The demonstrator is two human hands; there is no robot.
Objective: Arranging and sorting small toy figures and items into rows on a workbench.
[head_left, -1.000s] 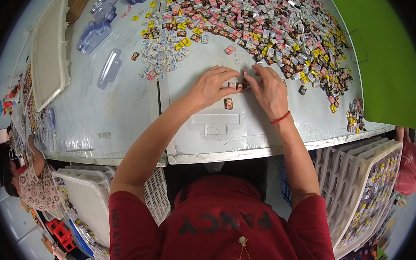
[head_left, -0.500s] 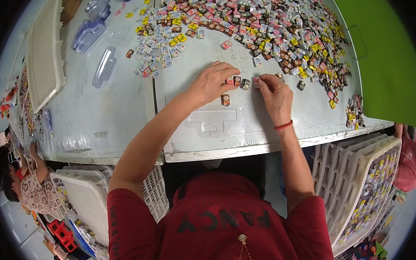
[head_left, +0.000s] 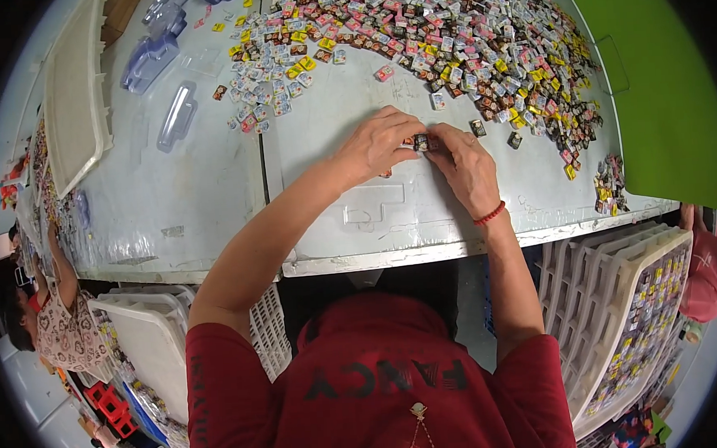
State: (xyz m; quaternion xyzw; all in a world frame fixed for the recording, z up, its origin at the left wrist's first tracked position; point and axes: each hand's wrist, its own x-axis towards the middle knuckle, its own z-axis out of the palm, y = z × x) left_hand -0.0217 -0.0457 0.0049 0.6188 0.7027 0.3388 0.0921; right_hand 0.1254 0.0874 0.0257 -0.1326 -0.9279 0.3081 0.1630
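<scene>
My left hand (head_left: 380,146) and my right hand (head_left: 467,168) meet over the white table, thumbs and fingers pinched on a short row of small printed blocks. One black block (head_left: 421,143) shows between the fingertips; my fingers cover most of the others. Just under my left fingers, the edge of a brown block (head_left: 386,173) peeks out on the tabletop. Nearer to me lies a clear, T-shaped plastic tray (head_left: 364,219). Two loose black blocks, one (head_left: 477,128) beside my right hand and one (head_left: 515,140) farther right, rest on the table.
A wide heap of small coloured blocks (head_left: 479,47) spreads over the far table. Clear plastic trays (head_left: 177,116) lie at left, near a large white tray (head_left: 84,92). A green board (head_left: 659,86) stands at right. Stacked crates (head_left: 623,324) flank me, and people (head_left: 63,320) work nearby.
My right hand has moved left to meet my left hand, bringing its pink block against the row. The gap between the blocks has closed, and my fingers now cover most of them.
</scene>
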